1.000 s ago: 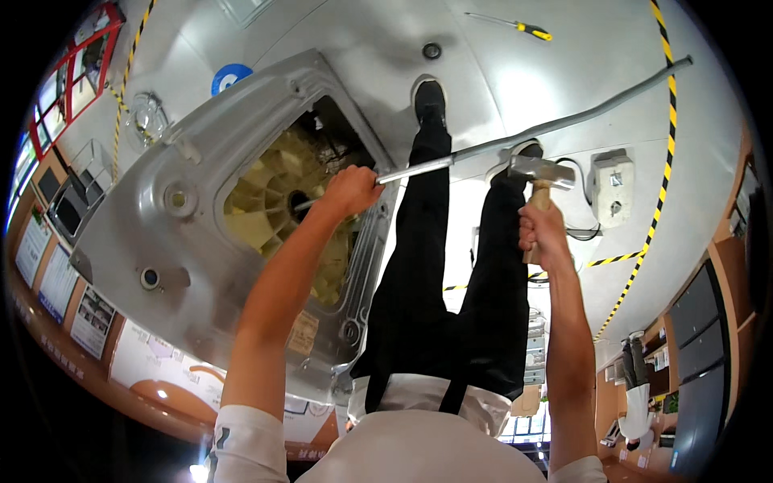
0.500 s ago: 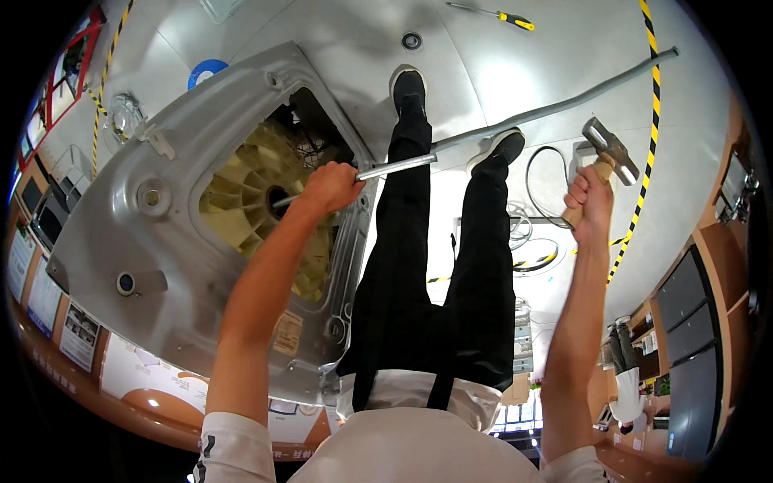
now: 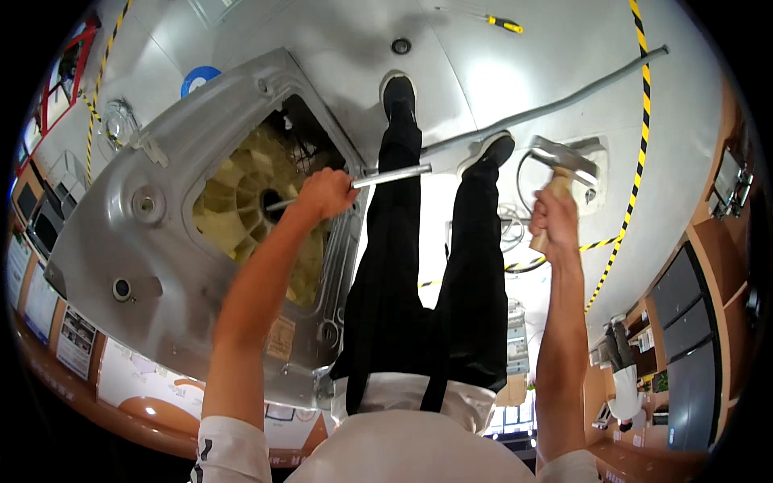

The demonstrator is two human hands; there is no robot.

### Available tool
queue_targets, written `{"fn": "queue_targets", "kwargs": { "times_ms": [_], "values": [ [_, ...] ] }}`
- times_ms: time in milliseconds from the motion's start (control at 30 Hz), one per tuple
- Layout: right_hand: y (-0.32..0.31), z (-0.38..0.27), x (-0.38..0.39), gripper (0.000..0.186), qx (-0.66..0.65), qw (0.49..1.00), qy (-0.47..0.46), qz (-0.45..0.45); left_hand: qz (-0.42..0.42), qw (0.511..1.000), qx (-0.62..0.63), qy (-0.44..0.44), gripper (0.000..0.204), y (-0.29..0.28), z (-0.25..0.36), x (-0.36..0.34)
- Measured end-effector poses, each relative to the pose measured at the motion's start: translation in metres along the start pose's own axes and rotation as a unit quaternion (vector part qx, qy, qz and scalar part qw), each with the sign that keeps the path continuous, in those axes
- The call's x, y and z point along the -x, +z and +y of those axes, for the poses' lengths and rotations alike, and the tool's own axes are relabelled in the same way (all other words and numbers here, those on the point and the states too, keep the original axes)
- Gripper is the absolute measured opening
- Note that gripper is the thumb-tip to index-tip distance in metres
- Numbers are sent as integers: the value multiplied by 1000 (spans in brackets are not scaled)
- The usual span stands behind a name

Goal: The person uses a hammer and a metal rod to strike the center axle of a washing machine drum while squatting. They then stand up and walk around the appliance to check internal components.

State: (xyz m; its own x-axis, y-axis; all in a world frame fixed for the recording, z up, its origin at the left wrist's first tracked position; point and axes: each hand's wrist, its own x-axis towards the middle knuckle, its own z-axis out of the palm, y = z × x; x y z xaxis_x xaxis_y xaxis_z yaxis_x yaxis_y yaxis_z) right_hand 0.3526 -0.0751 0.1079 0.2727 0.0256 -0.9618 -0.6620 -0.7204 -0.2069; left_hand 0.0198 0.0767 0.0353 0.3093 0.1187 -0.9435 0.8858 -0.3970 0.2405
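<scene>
My left hand (image 3: 326, 196) is closed around a metal rod (image 3: 394, 175). One end of the rod reaches into the dark hub of a yellowish, ribbed round part (image 3: 235, 208), seen through an opening in a grey metal casing (image 3: 173, 262). The rod's other end sticks out to the right over my leg. My right hand (image 3: 555, 219) grips the wooden handle of a hammer (image 3: 565, 158), raised to the right of the rod and apart from it. The hammer's steel head points up and away from me.
A grey hose (image 3: 555, 110) lies across the floor beyond my feet. Farther off lies a screwdriver (image 3: 503, 23) with a yellow and black handle. Yellow-black tape (image 3: 642, 133) marks the floor at right. A person (image 3: 624, 386) stands near cabinets (image 3: 692, 354) at the lower right.
My right hand has brought the hammer left, toward the rod, and its head has turned flatter. The left hand keeps its hold on the rod. The whole view has shifted slightly.
</scene>
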Motion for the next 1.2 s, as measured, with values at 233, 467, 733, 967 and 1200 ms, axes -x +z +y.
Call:
{"fn": "queue_targets", "kwargs": {
  "times_ms": [233, 467, 733, 967, 1200],
  "values": [
    [67, 43, -4, 13, 158, 986, 5, -44, 10, 1000, 2, 6, 28, 1, -11, -6],
    [64, 52, 21, 17, 71, 990, 95, -76, 43, 998, -7, 56, 24, 14, -11, 1],
    [22, 46, 4, 15, -30, 992, 113, -51, 17, 999, -30, -2, 26, 10, 0, -5],
    [31, 55, 7, 18, 7, 986, 146, -82, -16, 995, -84, 41, 25, 32, -4, -2],
    [9, 41, 11, 15, 32, 994, 98, -45, 20, 998, -43, 50, 22, 26, -2, 6]
  ]
}}
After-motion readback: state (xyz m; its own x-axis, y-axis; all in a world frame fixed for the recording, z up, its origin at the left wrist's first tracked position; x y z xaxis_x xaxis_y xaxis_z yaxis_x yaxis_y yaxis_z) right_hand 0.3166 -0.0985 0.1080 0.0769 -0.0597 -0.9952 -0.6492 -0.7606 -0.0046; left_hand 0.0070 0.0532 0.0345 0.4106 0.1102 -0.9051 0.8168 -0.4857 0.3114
